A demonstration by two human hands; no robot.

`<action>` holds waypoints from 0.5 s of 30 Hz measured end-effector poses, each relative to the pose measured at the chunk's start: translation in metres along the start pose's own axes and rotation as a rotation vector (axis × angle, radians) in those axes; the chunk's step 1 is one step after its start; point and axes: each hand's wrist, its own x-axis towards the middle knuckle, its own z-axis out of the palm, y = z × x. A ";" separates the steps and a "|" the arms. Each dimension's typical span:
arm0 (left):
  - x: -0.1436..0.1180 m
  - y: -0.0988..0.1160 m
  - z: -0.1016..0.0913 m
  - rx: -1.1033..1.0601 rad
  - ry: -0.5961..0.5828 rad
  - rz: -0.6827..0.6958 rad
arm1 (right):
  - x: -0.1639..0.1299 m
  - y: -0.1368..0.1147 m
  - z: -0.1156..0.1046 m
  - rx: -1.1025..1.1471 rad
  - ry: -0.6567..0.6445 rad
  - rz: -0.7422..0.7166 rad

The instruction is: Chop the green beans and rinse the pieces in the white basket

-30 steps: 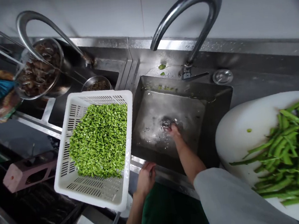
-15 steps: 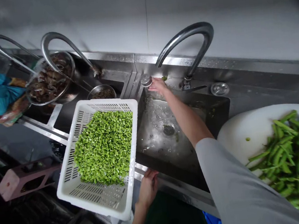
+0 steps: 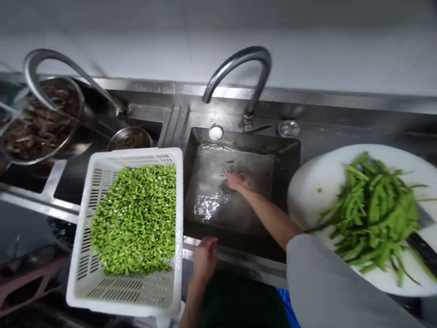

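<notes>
Gleaming wet, the steel sink [image 3: 201, 150] holds the flat-spread right hand [image 3: 236, 181]; left hand's [image 3: 204, 255] grip curls over its rim.

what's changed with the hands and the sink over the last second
The right hand went from the drain up to the back ledge, left a small round metal piece there, and came back down into the sink. The left hand stayed on the sink's front edge, beside the white basket of chopped greens. The green beans stayed put.
</notes>
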 end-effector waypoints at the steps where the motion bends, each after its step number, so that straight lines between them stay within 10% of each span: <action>1: 0.007 0.003 0.006 0.007 -0.013 0.022 | -0.018 0.008 0.011 -0.024 -0.050 0.022; 9: 0.093 0.048 0.054 0.264 -0.269 -0.101 | -0.135 0.066 0.027 -0.136 -0.161 -0.013; 15: 0.216 0.073 0.045 0.432 -0.209 -0.116 | -0.209 0.115 0.025 -0.144 -0.157 0.002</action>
